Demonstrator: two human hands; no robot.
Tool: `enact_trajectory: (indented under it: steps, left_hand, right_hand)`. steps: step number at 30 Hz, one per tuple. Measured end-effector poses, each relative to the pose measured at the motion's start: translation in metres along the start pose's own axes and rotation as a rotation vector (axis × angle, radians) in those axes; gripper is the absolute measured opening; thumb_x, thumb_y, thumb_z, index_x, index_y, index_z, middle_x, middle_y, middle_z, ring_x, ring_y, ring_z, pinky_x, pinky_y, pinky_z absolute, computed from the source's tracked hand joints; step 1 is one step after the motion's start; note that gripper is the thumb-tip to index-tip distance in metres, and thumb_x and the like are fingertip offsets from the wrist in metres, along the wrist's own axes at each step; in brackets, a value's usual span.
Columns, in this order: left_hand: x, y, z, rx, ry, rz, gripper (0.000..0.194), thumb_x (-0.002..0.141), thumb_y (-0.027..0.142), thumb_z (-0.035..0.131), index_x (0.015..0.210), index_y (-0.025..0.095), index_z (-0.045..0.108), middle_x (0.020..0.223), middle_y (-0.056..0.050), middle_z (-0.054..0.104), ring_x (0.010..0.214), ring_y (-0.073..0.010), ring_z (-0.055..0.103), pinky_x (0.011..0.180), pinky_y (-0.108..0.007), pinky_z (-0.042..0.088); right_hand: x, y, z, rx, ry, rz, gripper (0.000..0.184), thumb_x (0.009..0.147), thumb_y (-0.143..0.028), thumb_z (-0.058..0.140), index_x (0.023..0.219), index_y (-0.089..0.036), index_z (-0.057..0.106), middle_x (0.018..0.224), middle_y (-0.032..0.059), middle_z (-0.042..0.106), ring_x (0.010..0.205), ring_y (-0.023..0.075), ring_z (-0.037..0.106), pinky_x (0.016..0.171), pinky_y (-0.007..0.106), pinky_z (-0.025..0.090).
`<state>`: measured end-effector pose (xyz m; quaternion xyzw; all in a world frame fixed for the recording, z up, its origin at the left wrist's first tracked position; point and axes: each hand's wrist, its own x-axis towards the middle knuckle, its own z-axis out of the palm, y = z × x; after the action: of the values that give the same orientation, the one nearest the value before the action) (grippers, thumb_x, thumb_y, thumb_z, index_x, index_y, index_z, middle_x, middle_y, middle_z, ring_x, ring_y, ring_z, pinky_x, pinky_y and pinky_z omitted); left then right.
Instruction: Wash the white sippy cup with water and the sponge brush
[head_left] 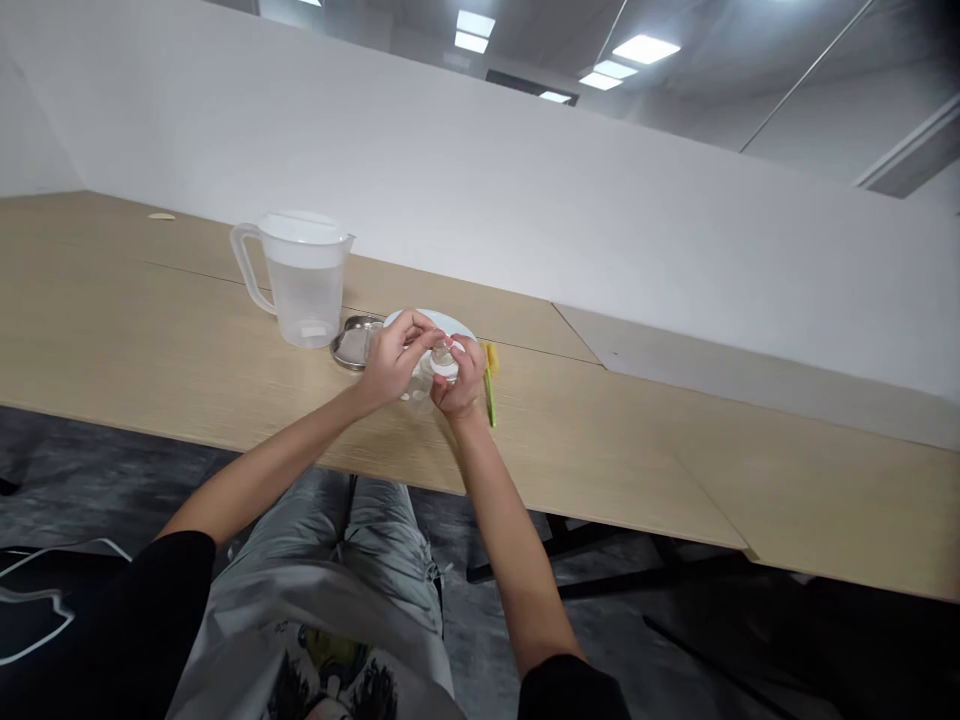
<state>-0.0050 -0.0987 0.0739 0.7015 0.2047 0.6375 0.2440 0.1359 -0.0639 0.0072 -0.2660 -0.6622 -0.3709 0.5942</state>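
Over the table, my two hands meet in front of a pale plate. My right hand (461,375) is closed around a baby bottle nipple with a white collar (444,368). My left hand (399,355) is closed, its thumb and fingertips pinching at the clear tip of the same piece. Just below them, clear objects (415,390) stand or lie on the table, partly hidden by my hands. The pale plate (450,322) shows behind my fingers. Beside my left hand is a round metal dish (346,352) with something light-coloured in it.
A clear plastic pitcher (307,290) with a white lid stands left of the metal dish. Right of my hands lies a brush (490,385) with a yellow head and green handle. A small flat piece (161,216) lies far left. A white partition (450,200) rises behind the wooden table (187,350).
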Motion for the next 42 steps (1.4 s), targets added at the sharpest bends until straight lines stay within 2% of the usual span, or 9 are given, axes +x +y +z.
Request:
enact_trajectory:
  steps: [4, 9, 12, 15, 18, 20, 23, 30, 42]
  left_hand:
    - [0.001, 0.004, 0.002, -0.004, -0.034, -0.016, 0.027, 0.088, 0.042, 0.057, 0.083, 0.015, 0.059, 0.077, -0.003, 0.069, 0.072, -0.0119, 0.067, 0.065, -0.021, 0.051]
    - [-0.004, 0.013, -0.002, 0.425, -0.147, 0.389, 0.022, 0.091, 0.035, 0.054, 0.088, 0.015, 0.064, 0.09, -0.006, 0.073, 0.089, -0.0154, 0.069, 0.08, -0.026, 0.053]
    - [-0.001, 0.014, -0.005, 0.516, -0.212, 0.495, 0.023, 0.094, 0.032, 0.049, 0.096, 0.015, 0.064, 0.098, -0.007, 0.072, 0.097, -0.0164, 0.068, 0.088, -0.028, 0.052]
    - [0.001, 0.004, -0.007, 0.469, -0.258, 0.435, 0.033, 0.096, 0.036, 0.044, 0.119, 0.016, 0.056, 0.119, -0.01, 0.066, 0.116, -0.0187, 0.059, 0.101, -0.034, 0.046]
    - [-0.006, -0.021, -0.007, 0.389, -0.272, 0.297, 0.056, 0.094, 0.046, 0.042, 0.142, 0.018, 0.033, 0.144, -0.017, 0.042, 0.135, -0.0242, 0.04, 0.109, -0.042, 0.038]
    - [-0.016, -0.042, -0.006, 0.354, -0.298, 0.214, 0.067, 0.093, 0.051, 0.041, 0.148, 0.017, 0.02, 0.148, -0.021, 0.034, 0.136, -0.0271, 0.037, 0.109, -0.046, 0.036]
    - [-0.032, -0.068, -0.001, 0.361, -0.325, 0.147, 0.086, 0.085, 0.058, 0.052, 0.148, 0.014, 0.016, 0.144, -0.025, 0.038, 0.134, -0.0318, 0.039, 0.108, -0.05, 0.034]
    - [-0.044, -0.086, -0.001, 0.443, -0.27, 0.109, 0.086, 0.079, 0.059, 0.061, 0.144, 0.013, 0.027, 0.119, -0.017, 0.061, 0.117, -0.0285, 0.055, 0.104, -0.048, 0.036]
    - [-0.049, -0.091, 0.0, 0.521, -0.237, 0.109, 0.072, 0.082, 0.053, 0.059, 0.136, 0.011, 0.038, 0.111, -0.015, 0.063, 0.104, -0.0269, 0.058, 0.093, -0.041, 0.043]
  right_hand:
    - [0.001, 0.003, -0.003, 0.0, 0.017, -0.021, 0.05, 0.095, -0.052, 0.025, 0.131, -0.02, 0.038, 0.107, 0.014, 0.057, 0.102, 0.0235, 0.059, 0.084, 0.042, 0.052]
    - [-0.002, 0.01, -0.003, -0.04, -0.018, 0.075, 0.059, 0.094, -0.056, 0.025, 0.133, -0.014, 0.038, 0.107, 0.0168, 0.058, 0.103, 0.0254, 0.059, 0.085, 0.045, 0.053]
    - [-0.004, 0.015, -0.002, -0.001, 0.008, 0.098, 0.058, 0.092, -0.056, 0.032, 0.132, -0.014, 0.039, 0.107, 0.0165, 0.059, 0.102, 0.0253, 0.06, 0.087, 0.045, 0.052]
    - [-0.001, 0.017, -0.002, 0.045, 0.066, 0.199, 0.054, 0.089, -0.054, 0.043, 0.126, -0.015, 0.044, 0.106, 0.0152, 0.058, 0.103, 0.0253, 0.059, 0.087, 0.045, 0.051]
    - [0.005, 0.016, -0.002, 0.038, 0.181, 0.465, 0.045, 0.088, -0.049, 0.048, 0.118, -0.015, 0.047, 0.103, 0.0134, 0.056, 0.1, 0.0232, 0.059, 0.087, 0.043, 0.051]
    - [0.008, 0.014, -0.003, 0.036, 0.243, 0.617, 0.037, 0.089, -0.045, 0.048, 0.11, -0.015, 0.049, 0.098, 0.0105, 0.056, 0.093, 0.0198, 0.06, 0.084, 0.039, 0.051]
    - [0.007, 0.011, -0.004, 0.086, 0.178, 0.716, 0.031, 0.087, -0.046, 0.049, 0.097, -0.016, 0.05, 0.086, 0.0058, 0.055, 0.08, 0.0161, 0.058, 0.075, 0.033, 0.051]
    - [-0.003, 0.004, -0.002, 0.108, 0.002, 0.646, 0.031, 0.088, -0.045, 0.047, 0.1, -0.016, 0.049, 0.089, 0.008, 0.059, 0.082, 0.0172, 0.06, 0.076, 0.033, 0.049]
    - [-0.019, 0.01, 0.001, 0.12, -0.15, 0.527, 0.028, 0.085, -0.042, 0.046, 0.095, -0.016, 0.05, 0.084, 0.0072, 0.059, 0.077, 0.0188, 0.059, 0.071, 0.032, 0.047]
